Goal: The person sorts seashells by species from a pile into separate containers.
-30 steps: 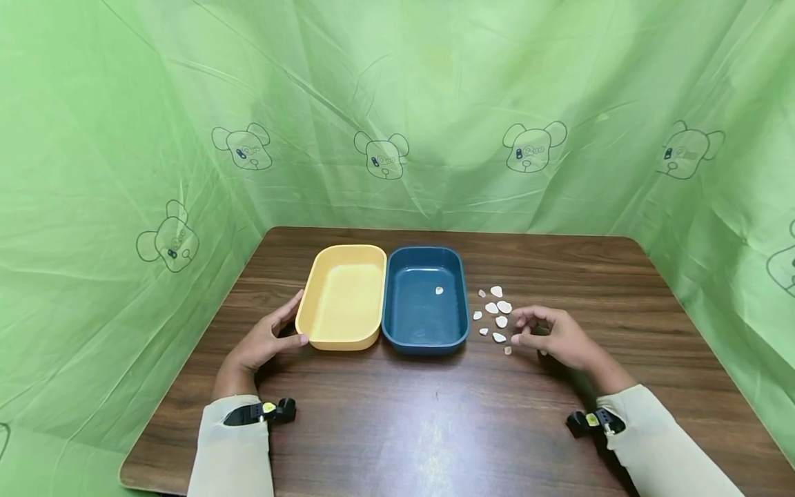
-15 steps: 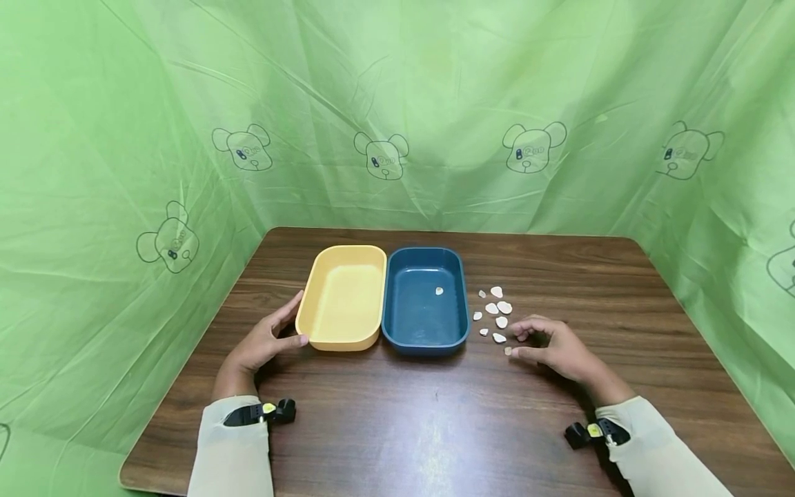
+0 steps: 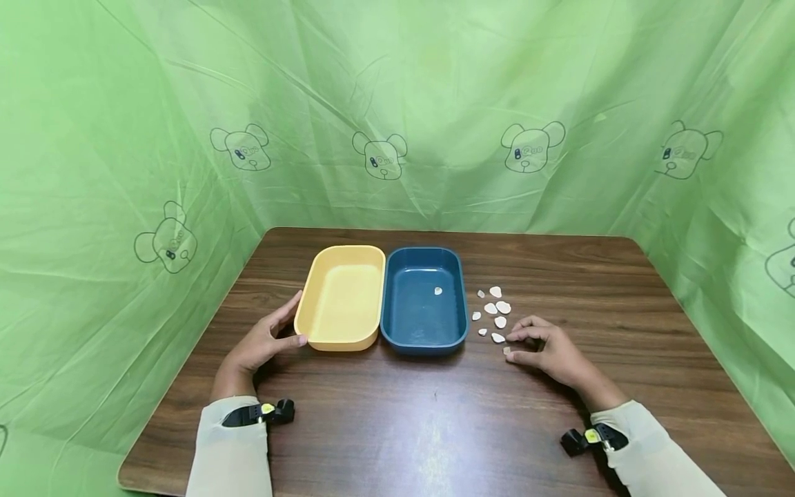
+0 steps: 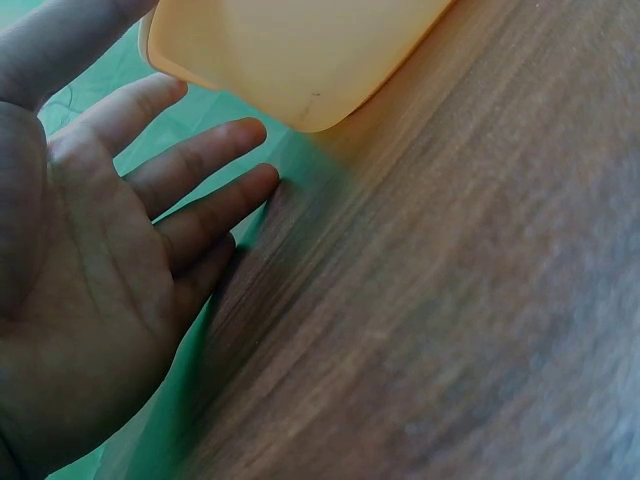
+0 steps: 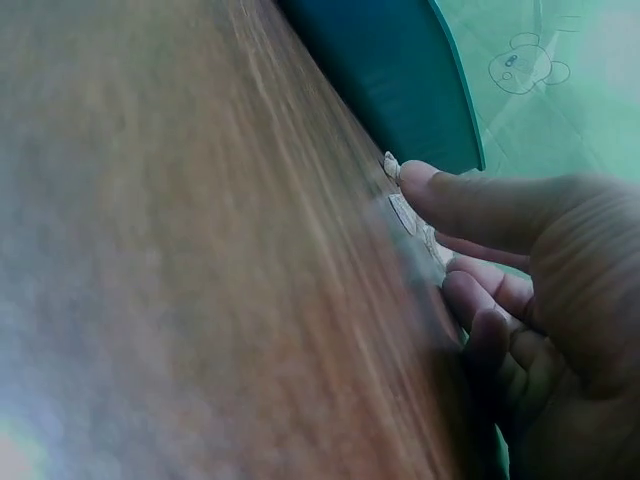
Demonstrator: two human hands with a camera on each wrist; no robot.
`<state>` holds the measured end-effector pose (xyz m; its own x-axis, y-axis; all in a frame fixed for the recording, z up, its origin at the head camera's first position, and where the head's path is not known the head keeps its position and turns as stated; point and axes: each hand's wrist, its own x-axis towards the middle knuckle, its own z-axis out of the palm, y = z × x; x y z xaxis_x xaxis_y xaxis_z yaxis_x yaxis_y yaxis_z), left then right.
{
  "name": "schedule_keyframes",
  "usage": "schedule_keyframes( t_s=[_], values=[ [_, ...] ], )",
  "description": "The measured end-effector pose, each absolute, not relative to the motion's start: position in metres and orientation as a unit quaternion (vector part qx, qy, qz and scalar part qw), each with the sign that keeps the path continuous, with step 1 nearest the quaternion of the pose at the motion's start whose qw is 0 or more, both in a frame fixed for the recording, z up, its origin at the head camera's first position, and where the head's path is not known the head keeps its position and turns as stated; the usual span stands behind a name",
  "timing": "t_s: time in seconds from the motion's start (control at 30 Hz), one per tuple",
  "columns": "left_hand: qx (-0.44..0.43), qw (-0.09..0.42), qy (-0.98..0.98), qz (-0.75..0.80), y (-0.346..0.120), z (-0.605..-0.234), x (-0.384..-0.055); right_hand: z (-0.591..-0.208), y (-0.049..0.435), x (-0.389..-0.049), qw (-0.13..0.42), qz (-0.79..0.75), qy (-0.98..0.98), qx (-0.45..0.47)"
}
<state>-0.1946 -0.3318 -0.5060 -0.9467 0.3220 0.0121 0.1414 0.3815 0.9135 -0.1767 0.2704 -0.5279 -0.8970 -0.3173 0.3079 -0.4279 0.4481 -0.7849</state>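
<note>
My left hand [image 3: 263,339] rests at the near left corner of a yellow tray [image 3: 338,344]. Its thumb lies along the front wall and its straight fingers along the left side; the left wrist view shows the palm [image 4: 95,250] free of anything. Over the table on the right, my right hand [image 3: 549,355] has thumb and forefinger apart. Its thumb tip touches a small pale shell-like piece [image 3: 506,351], and the forefinger is right beside a flat white piece [image 3: 498,337]. In the right wrist view, flat pieces [image 5: 402,215] show between thumb and curled fingers.
A dark blue tray [image 3: 425,345] stands against the yellow one, with one small white piece [image 3: 437,290] inside. Several more white pieces [image 3: 495,292] lie scattered just right of it on the brown wooden table [image 3: 397,414]. Green sheets [image 3: 435,83] hang around the table.
My right hand has lowered slightly toward the table's front and shifted left, bringing its thumb onto the nearest small piece. The left hand stays at the yellow tray.
</note>
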Motion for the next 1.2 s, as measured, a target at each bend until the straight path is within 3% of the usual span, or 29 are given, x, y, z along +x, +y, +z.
schedule_keyframes(
  t_s=[0.8,1.2],
  values=[
    [0.126,0.088,0.832,0.533,-0.3318,-0.5047,-0.1949,-0.5280,0.2626,-0.1743,0.078,0.467,-0.858,0.200],
    [0.130,0.091,0.827,0.540,-0.3319,-0.5059,-0.1952,-0.5226,0.2599,-0.1743,0.037,0.451,-0.877,0.160]
  ],
)
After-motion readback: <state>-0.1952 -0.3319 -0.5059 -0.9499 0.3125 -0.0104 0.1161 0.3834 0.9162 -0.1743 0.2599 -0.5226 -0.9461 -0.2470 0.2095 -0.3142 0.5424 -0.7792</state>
